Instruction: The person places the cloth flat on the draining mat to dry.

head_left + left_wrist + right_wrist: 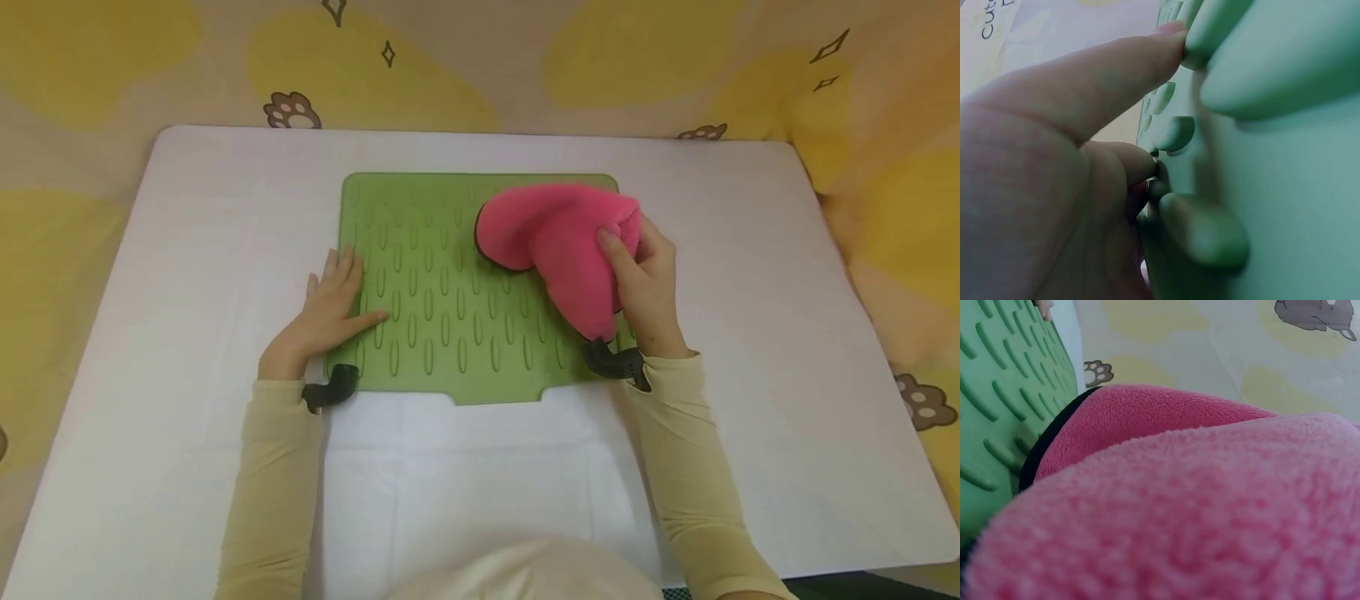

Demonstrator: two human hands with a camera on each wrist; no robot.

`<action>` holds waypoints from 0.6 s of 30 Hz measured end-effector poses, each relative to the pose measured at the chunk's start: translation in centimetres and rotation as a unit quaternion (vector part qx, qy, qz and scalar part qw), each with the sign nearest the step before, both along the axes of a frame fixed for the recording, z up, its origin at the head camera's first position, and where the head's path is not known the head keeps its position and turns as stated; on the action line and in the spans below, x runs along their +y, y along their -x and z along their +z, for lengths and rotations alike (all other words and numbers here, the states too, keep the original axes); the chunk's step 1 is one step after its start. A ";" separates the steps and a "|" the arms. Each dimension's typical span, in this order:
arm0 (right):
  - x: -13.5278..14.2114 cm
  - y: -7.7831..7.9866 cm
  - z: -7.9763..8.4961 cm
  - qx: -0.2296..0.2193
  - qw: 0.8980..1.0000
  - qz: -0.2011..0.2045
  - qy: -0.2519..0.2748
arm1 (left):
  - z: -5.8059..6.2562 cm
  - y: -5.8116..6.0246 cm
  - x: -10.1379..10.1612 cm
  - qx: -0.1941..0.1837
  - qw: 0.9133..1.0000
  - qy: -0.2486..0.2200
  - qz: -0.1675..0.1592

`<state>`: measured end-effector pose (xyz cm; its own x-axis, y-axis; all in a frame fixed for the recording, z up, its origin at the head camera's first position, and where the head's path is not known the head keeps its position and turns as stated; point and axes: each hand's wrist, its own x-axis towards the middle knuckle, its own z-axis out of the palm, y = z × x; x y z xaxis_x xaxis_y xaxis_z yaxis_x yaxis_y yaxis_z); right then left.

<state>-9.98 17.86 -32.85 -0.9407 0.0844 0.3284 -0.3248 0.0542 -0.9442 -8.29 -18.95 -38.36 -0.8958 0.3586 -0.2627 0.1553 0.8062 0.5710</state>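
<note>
A green mat (pixel 442 367) with rows of raised oval ridges lies on the white table. My left hand (pixel 322 312) rests on its left edge, fingers straight and spread, the thumb reaching onto the ridges. In the left wrist view the thumb (pixel 1129 59) touches a ridge. With my right hand (pixel 651 279) I pinch a bunched pink plush cloth (pixel 558 242) with dark edging, over the mat's right half. The cloth (pixel 1166 487) fills most of the right wrist view and hides the right fingers there.
The white table (pixel 765 375) extends around the mat on all sides. Behind it hangs a yellow and beige patterned curtain (pixel 465 67) with paw prints. A black wrist camera mount (pixel 330 387) sits by the left wrist, another mount (pixel 615 362) by the right.
</note>
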 end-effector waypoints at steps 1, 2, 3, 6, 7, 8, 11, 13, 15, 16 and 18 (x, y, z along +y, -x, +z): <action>-0.1 0.0 0.0 0.005 1.000 0.000 -0.001 | 0.0 0.0 0.0 0.000 1.000 0.000 0.000; -0.2 -0.1 0.0 0.011 1.000 -0.003 -0.003 | -0.1 0.0 0.0 0.000 1.000 0.000 0.000; -0.2 -0.1 0.0 0.019 1.000 -0.005 -0.005 | -0.1 0.0 0.0 0.000 1.000 0.000 0.001; -0.6 -0.4 0.3 0.040 0.999 -0.017 0.002 | 0.0 0.0 0.0 -0.001 1.000 -0.002 0.004; -0.7 -0.6 0.4 0.047 0.999 -0.022 0.005 | 0.0 0.0 0.0 -0.002 1.000 -0.002 0.004; -0.8 -0.7 0.5 0.054 0.998 -0.025 0.011 | 0.0 0.0 0.0 -0.002 1.000 -0.003 0.004; -1.4 -1.1 0.8 0.068 0.997 -0.030 0.037 | 0.1 0.0 0.0 -0.003 1.000 -0.004 0.004; -1.8 -1.4 0.9 0.072 0.995 -0.028 0.055 | 0.1 0.0 0.0 -0.004 1.000 -0.004 0.004; -2.1 -1.5 0.9 0.079 0.995 -0.022 0.061 | 0.1 0.0 0.0 -0.005 1.000 -0.005 0.004; -2.2 -1.6 0.8 0.084 0.995 -0.015 0.054 | 0.1 0.0 0.0 -0.006 1.000 -0.006 0.005; -2.5 -1.7 0.5 0.095 0.995 0.004 0.020 | 0.0 0.0 0.0 -0.006 1.000 -0.006 0.005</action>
